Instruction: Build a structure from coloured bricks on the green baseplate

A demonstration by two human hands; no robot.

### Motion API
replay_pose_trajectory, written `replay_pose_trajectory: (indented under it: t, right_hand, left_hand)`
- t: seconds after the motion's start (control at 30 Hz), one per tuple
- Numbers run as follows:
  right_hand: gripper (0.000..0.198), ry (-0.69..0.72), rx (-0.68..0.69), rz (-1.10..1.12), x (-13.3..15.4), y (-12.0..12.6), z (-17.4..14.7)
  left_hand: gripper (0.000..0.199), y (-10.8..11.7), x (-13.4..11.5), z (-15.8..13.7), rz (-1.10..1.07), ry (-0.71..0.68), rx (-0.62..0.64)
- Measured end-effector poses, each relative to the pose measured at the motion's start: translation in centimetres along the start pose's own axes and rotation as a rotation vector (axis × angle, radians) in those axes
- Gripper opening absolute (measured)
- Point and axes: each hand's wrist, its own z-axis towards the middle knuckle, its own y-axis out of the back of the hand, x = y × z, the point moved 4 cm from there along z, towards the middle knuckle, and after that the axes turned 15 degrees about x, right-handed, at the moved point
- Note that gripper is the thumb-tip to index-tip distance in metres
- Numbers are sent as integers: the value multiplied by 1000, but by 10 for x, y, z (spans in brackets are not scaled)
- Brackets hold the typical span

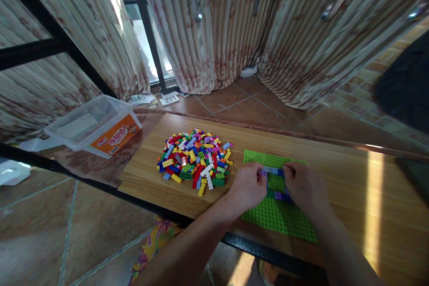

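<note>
A green studded baseplate (pixel 268 221) lies on the wooden board in front of me. On it, purple and blue building bricks (pixel 279 196) form the near side of a small rectangular outline. Across the far side runs a row of building bricks (pixel 274 171) in purple, light blue and dark blue. My left hand (pixel 248 187) is closed, its fingers pinching the left end of that row. At the right end, my right hand (pixel 305 187) is likewise closed, with thumb and fingertip on the dark blue part. Both hands partly hide the outline's left and right sides.
A heap of mixed coloured bricks (pixel 196 161) lies left of the baseplate on the wooden board (pixel 342 187). Farther left stands a clear plastic box (pixel 97 120) with an orange label. Dark metal bars (pixel 80 65) and striped curtains (pixel 228 35) are beyond the table.
</note>
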Motion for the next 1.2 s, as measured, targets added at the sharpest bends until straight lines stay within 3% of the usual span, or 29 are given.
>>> replay_pose_trajectory:
  t: [0.7,0.93,1.07,1.2]
  right_hand:
    - [36,-72,69,-56,0,-1,-1]
    - [39,-104,103,-34,-2,1,-2]
    - [40,-102,111,-2,-5,2,-2]
    - [39,-57,74,18,-8,1,-1]
  left_hand:
    - [37,-1,-1,1,179,-139,142]
    - [30,4,-4,4,229,-146,154]
    - [26,45,-10,0,287,-191,154]
    - [32,127,2,-26,427,-26,-11]
